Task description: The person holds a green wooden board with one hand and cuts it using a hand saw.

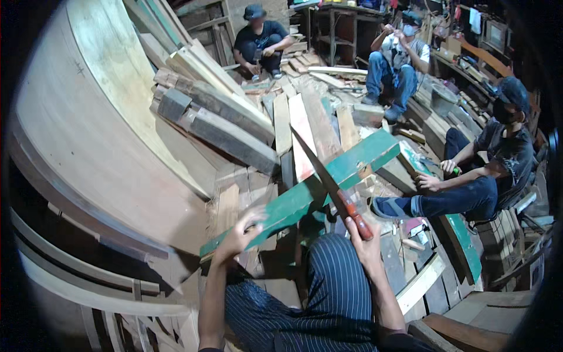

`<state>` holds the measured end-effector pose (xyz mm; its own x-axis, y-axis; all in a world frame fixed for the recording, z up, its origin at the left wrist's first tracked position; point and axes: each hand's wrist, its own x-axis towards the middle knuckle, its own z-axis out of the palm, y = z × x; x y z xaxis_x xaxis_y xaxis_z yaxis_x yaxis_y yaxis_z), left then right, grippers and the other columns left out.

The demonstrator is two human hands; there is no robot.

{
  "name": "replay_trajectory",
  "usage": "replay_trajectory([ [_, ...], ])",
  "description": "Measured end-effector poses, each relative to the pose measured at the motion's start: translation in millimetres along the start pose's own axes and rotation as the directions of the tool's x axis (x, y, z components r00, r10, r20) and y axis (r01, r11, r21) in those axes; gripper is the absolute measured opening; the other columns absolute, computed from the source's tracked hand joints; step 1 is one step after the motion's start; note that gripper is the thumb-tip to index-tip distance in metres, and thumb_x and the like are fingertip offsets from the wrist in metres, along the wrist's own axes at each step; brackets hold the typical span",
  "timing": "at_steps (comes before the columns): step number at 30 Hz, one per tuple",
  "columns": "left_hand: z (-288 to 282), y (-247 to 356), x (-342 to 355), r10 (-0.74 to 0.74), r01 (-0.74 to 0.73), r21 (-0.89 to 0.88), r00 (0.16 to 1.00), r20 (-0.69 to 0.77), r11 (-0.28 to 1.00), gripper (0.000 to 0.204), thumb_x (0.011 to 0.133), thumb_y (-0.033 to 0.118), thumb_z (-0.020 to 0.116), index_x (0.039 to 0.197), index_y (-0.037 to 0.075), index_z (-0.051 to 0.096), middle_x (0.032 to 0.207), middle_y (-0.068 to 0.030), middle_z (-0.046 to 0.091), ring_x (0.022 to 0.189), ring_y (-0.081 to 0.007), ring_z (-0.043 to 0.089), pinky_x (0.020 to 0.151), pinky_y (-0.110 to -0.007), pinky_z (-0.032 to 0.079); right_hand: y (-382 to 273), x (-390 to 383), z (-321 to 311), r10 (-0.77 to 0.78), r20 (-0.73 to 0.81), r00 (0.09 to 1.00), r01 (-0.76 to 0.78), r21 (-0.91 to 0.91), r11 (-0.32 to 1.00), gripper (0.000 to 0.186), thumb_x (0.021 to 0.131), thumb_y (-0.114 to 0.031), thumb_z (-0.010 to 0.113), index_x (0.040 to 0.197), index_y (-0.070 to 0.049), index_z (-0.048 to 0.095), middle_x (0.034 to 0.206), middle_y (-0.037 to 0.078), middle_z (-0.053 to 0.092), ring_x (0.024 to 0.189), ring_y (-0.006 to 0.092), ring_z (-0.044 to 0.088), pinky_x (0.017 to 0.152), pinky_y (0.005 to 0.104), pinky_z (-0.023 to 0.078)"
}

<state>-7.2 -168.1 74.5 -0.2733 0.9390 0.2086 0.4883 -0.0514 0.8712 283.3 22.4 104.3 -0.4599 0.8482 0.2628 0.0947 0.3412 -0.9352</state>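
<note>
- Green-painted wood anchors the scene: a long green plank (305, 193) runs diagonally across the middle of the floor, its low end at lower left and its high end up and to the right.
- Left of the plank, big curved plywood panels (76, 117) lean against each other, with grey timber blocks (223, 126) stacked just above the plank's middle.
- At the plank's low end, the person's left hand (237, 234) presses on the board, fingers curled over its edge to steady it.
- Below the plank, striped trousers (316, 293) cover a raised knee that sits under the board's centre.
- Across the plank's middle lies a hand saw (319, 173), blade angled up and to the left, teeth meeting the upper edge of the wood.
- Just below the plank, the right hand (363, 240) is closed around the saw's red-brown handle.
- How deep the cut goes cannot be told; the board appears whole on both sides of the blade, so the sawing looks early or midway, with the severing left to do.
- Above the plank's high end, two people sit among loose boards (305, 123) by a workbench.
- Right of the plank, a seated co-worker (487, 170) in dark clothes handles another green board (460, 240) on the floor.
</note>
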Motion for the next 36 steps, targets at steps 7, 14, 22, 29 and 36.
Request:
replay_trajectory([
  [7,-23.2,-48.6,-98.8,-0.45,0.367,-0.456,0.889,-0.085,0.811,0.046,0.109,0.034,0.033,0.135,0.001,0.054,0.121,-0.0105,0.065,0.103,-0.0183,0.065,0.091,-0.033,0.051,11.9,2.2,-4.5,0.035,-0.008,0.999,-0.035,0.031,0.999,0.02,0.094,-0.016,0.065,0.086,0.002,0.063,0.06,0.003,0.046,0.057,0.0082,0.039,0.051,0.0307,0.032],
  [14,-14.8,-30.9,-109.5,-0.387,0.175,-0.448,0.811,-0.44,0.877,0.045,0.108,0.031,0.036,0.125,-0.004,0.058,0.108,-0.0131,0.069,0.1,-0.018,0.066,0.091,-0.031,0.052,8.6,1.0,-0.4,0.045,-0.027,0.999,-0.043,0.062,0.997,0.024,0.095,-0.016,0.066,0.08,0.003,0.06,0.059,0.002,0.044,0.056,0.0086,0.038,0.051,0.0311,0.031],
  [22,-0.4,-19.2,-117.7,-0.182,-0.081,-0.259,0.514,-0.838,0.962,0.041,0.098,0.031,0.047,0.111,-0.005,0.061,0.097,-0.0153,0.068,0.094,-0.023,0.065,0.091,-0.035,0.048,6.6,-1.9,-4.2,0.011,-0.052,0.999,-0.014,-0.05,0.999,0.026,0.092,-0.016,0.068,0.076,0.003,0.06,0.057,0.008,0.048,0.053,0.0136,0.041,0.051,0.034,0.033],
  [29,-45.0,-94.7,-106.5,-0.357,0.017,-0.581,0.803,-0.477,0.813,0.047,0.102,0.033,0.04,0.126,-0.004,0.055,0.109,-0.0172,0.065,0.103,-0.0274,0.063,0.099,-0.04,0.046,12.9,-2.9,11.6,-0.148,-0.14,0.979,0.156,0.052,0.986,0.021,0.094,-0.018,0.066,0.089,0.003,0.065,0.061,0.007,0.05,0.058,0.0107,0.042,0.052,0.033,0.036],
  [36,-12.9,-31.6,-134.6,-0.297,-0.231,-0.696,0.782,-0.548,0.68,0.053,0.101,0.036,0.04,0.132,-0.006,0.051,0.119,-0.0192,0.062,0.113,-0.0305,0.058,0.105,-0.043,0.042,16.4,4.2,-12.8,-0.043,0.065,0.997,0.047,-0.048,0.998,0.023,0.092,-0.018,0.067,0.088,0.004,0.065,0.058,0.016,0.051,0.05,0.0182,0.044,0.052,0.0389,0.039],
])
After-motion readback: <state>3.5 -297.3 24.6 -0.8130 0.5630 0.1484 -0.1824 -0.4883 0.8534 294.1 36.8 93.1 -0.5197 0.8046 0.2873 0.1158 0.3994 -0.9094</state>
